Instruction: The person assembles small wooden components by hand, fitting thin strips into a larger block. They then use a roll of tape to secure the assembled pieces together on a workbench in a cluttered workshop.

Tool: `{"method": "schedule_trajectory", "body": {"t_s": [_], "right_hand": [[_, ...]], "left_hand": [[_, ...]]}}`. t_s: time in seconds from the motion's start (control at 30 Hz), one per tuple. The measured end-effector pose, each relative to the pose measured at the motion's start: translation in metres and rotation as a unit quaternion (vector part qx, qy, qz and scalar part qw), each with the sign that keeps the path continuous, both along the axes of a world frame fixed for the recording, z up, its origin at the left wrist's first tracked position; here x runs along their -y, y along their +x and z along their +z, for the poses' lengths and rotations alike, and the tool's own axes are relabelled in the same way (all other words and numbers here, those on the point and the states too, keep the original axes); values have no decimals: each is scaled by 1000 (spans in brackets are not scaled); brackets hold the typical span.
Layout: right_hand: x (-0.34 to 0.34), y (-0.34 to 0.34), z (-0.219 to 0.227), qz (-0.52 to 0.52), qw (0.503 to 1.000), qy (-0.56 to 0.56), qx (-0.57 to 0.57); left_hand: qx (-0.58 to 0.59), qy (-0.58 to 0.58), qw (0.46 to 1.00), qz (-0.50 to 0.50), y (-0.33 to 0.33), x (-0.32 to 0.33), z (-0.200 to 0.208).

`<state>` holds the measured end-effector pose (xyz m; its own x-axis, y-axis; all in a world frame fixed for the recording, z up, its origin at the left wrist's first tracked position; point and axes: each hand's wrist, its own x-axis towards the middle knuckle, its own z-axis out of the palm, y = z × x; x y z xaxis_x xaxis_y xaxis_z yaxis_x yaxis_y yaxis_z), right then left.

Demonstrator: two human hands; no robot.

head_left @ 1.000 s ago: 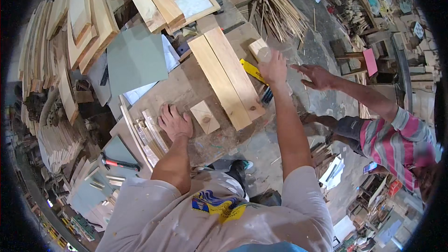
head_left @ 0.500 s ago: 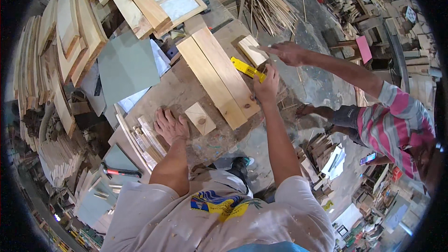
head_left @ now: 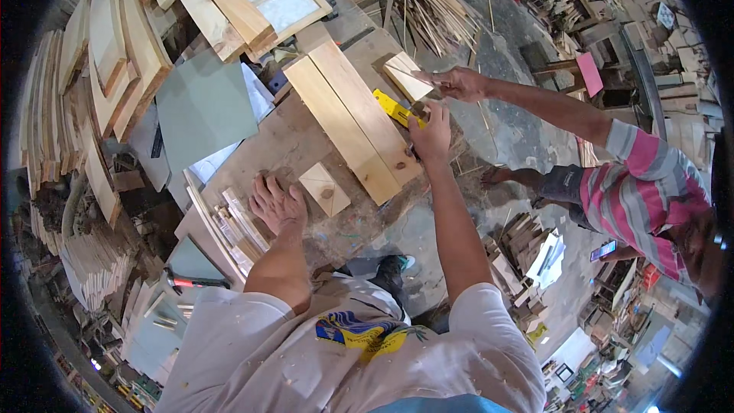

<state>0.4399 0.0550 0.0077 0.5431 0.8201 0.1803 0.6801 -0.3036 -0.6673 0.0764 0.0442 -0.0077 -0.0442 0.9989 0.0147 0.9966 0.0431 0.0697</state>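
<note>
My left hand lies flat on the worn workbench, fingers spread, beside a small wooden block with pencil lines and a dark knot. My right hand is closed on a flat yellow tool whose exact kind I cannot make out. The tool lies just right of two long pale boards, set side by side. Beyond it is another pale wooden block. A co-worker's hand reaches in from the right, its fingers at that block.
A co-worker in a striped shirt stands at the right with a phone. Curved planks and a grey-green sheet are at the left. A hammer lies at lower left. Thin strips are piled at the back.
The co-worker's hand has changed its finger pose at the far block, more fingers now stretched out. My right hand has turned slightly on the yellow tool. My left hand stays in place.
</note>
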Motion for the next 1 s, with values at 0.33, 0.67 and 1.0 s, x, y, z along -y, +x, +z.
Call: {"method": "schedule_trajectory", "body": {"t_s": [0.33,0.67,1.0], "right_hand": [[-24,-10,30,-28,995,-80,50],[-30,-3,8,-25,989,-67,132],[-41,2,5,-63,994,-42,81]], "left_hand": [[24,-32,999,27,5,-1,12],[25,-59,997,39,6,-3,17],[23,-72,996,41,7,-5,19]]}}
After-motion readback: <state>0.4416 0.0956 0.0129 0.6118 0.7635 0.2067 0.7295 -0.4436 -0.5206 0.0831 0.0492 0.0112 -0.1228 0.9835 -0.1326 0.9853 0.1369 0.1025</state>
